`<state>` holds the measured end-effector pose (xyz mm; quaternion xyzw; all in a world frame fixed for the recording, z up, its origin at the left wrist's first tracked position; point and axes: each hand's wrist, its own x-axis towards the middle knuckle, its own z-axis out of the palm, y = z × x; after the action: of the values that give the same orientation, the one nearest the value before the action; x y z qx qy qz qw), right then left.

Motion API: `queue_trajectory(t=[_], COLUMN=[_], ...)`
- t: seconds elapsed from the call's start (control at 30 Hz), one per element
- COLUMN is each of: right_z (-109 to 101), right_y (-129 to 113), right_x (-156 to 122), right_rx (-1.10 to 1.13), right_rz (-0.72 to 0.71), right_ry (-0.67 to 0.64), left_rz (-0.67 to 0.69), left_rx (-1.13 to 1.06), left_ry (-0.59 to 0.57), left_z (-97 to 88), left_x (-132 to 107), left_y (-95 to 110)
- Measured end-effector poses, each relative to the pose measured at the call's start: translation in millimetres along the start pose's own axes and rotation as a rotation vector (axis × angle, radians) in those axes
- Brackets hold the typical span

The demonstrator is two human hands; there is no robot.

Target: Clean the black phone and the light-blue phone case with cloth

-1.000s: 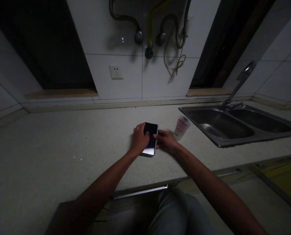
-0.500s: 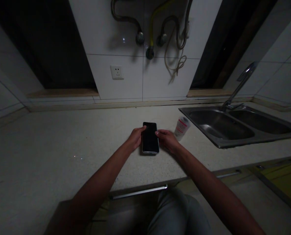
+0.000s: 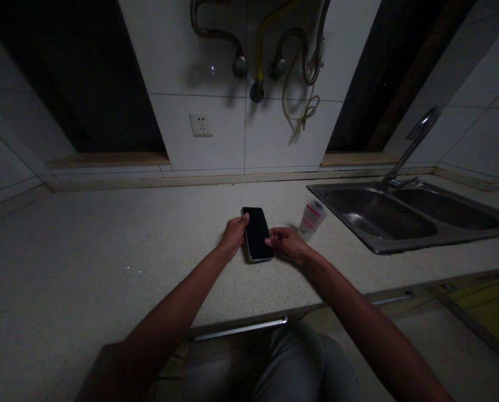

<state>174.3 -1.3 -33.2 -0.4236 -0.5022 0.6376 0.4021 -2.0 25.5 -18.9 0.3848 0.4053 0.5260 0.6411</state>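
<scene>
1. Done: smartphone is picked up, dark screen facing up; release isn't done.
2. Left hand grip holds its left edge; right hand grip pinches its right edge.
3. Smartphone's over mid-tabletop, between front and back edges; contact beneath unclear.
4. Room: wide toward left edge; plastic cup, then sink, limit right.

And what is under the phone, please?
The counter shows around the phone, held at its sides by the left hand and right hand. Whatever lies directly underneath is covered.
</scene>
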Motion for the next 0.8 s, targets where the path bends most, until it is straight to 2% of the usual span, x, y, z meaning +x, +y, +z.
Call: queue_trajectory(t=[0.1,0.23,0.5,0.8], right_z=[-2,-2,3,1], right_y=[1,0,-7,-3], right_x=[1,3,0,2], right_rx=[0.015,0.107,0.203,0.17], right_rz=[-0.031,-0.034,0.011,0.036], right_ry=[0.012,0.049,0.073,0.076], left_rz=[-0.08,-0.209,-0.197,-0.202], left_rx=[0.059,0.021,0.039,0.089], left_ry=[-0.027,-0.029,-0.013,-0.007], left_z=[1.3,-0.9,-1.3,-0.2], left_x=[-3,-1,0,-2], left_y=[8,16,13,12])
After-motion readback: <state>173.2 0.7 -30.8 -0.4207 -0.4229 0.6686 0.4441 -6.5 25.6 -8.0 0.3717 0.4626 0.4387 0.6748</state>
